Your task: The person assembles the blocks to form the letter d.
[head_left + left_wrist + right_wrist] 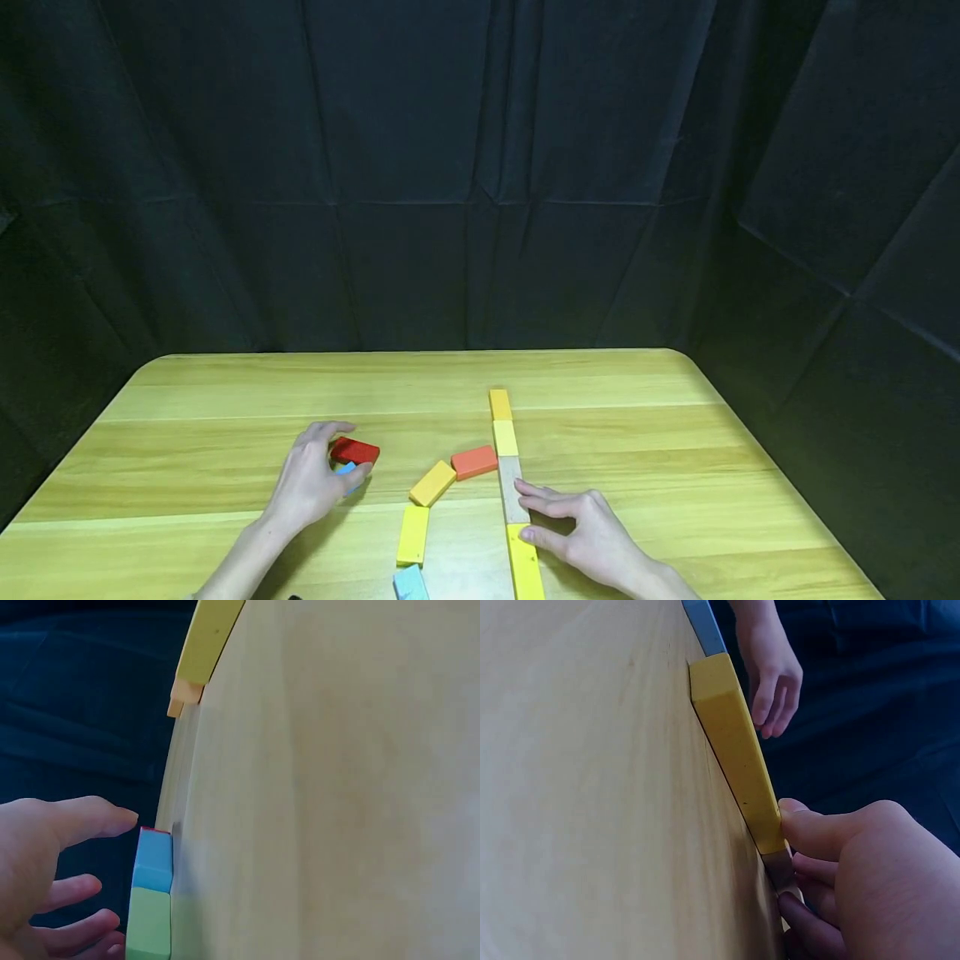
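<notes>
My left hand (311, 475) arches over a red block (355, 451) and a blue block (350, 477) on the table's left half. The left wrist view shows its thumb just off the corner of the blue block, and a green block (150, 922) beside that. My right hand (588, 537) rests along a straight row of blocks. Its thumb touches the end of a long yellow block (525, 562), while its fingertips lie at a grey block (513, 492). Beyond these, the row goes on with a pale yellow block (505, 437) and an orange block (499, 405).
Left of the row, a curve of blocks runs from a coral block (474, 462) through an amber block (432, 483) and a yellow block (412, 535) to a light blue block (411, 583). Dark curtains (405, 275) hang behind the wooden table (637, 450).
</notes>
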`<control>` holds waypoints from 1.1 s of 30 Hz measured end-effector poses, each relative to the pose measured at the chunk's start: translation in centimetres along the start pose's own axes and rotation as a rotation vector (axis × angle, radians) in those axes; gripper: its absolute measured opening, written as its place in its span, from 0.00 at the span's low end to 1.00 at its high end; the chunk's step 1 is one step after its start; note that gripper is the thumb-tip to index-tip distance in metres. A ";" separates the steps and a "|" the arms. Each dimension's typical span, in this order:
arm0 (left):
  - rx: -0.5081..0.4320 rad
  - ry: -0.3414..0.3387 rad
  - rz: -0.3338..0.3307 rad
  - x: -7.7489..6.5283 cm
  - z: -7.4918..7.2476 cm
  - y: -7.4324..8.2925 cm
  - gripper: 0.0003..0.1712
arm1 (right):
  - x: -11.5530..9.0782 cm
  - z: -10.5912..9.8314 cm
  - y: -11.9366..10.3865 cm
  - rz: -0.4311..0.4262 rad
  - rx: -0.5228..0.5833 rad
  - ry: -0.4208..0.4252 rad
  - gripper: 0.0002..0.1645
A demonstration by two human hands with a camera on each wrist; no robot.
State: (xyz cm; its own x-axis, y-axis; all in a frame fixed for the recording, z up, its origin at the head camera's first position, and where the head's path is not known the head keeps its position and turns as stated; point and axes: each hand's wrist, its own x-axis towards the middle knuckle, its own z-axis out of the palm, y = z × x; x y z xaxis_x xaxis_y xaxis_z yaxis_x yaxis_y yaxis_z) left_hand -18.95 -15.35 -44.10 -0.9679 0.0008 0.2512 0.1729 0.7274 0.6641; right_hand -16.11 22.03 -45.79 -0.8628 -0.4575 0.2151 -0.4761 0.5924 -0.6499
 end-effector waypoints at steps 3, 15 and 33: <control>-0.010 -0.023 -0.044 0.3 -0.1 -0.3 0.34 | 0.0 0.0 0.0 0.002 0.003 0.002 0.28; -0.017 -0.060 -0.112 0.6 0.1 -0.5 0.37 | 0.0 0.0 0.0 0.001 0.013 0.001 0.28; -0.027 -0.048 -0.120 0.5 0.6 -0.5 0.35 | 0.0 0.0 0.0 0.003 -0.006 0.006 0.28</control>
State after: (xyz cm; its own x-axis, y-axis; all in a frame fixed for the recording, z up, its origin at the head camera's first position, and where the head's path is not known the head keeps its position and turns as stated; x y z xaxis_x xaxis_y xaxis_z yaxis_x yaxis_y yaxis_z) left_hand -19.66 -15.33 -44.69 -0.9895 -0.0519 0.1346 0.0591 0.7053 0.7064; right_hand -16.08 22.03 -45.81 -0.8654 -0.4514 0.2177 -0.4744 0.5980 -0.6460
